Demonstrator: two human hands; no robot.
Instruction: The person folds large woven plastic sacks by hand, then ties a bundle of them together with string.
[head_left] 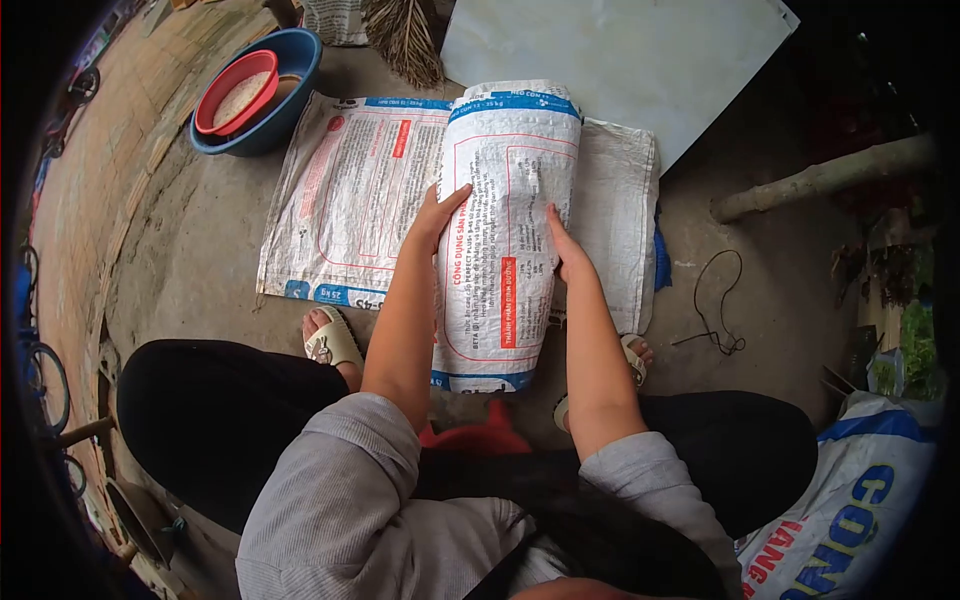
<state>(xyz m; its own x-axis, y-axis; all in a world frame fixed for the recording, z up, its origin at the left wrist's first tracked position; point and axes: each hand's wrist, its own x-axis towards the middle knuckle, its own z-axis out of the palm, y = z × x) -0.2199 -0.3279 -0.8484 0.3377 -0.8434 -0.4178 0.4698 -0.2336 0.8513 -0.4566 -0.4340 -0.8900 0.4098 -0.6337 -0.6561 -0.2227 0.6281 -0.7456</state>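
Observation:
Between my hands is a folded white woven feed sack (510,240) with blue bands and red and dark print. My left hand (440,215) grips its left edge, thumb on top and fingers tucked out of sight. On the opposite edge, my right hand (568,248) holds it the same way, fingers hidden under the fold. Beneath it, a flat printed sack (345,190) spreads to the left over the ground. A plain whitish sack part (615,210) extends to the right.
A blue basin (300,100) with a red bowl (228,88) in it stands at upper left. A pale board (600,50) lies behind. At right are a wooden pole (825,180), a dark cord (715,310) and another printed sack (840,500). A red stool (470,437) shows below me.

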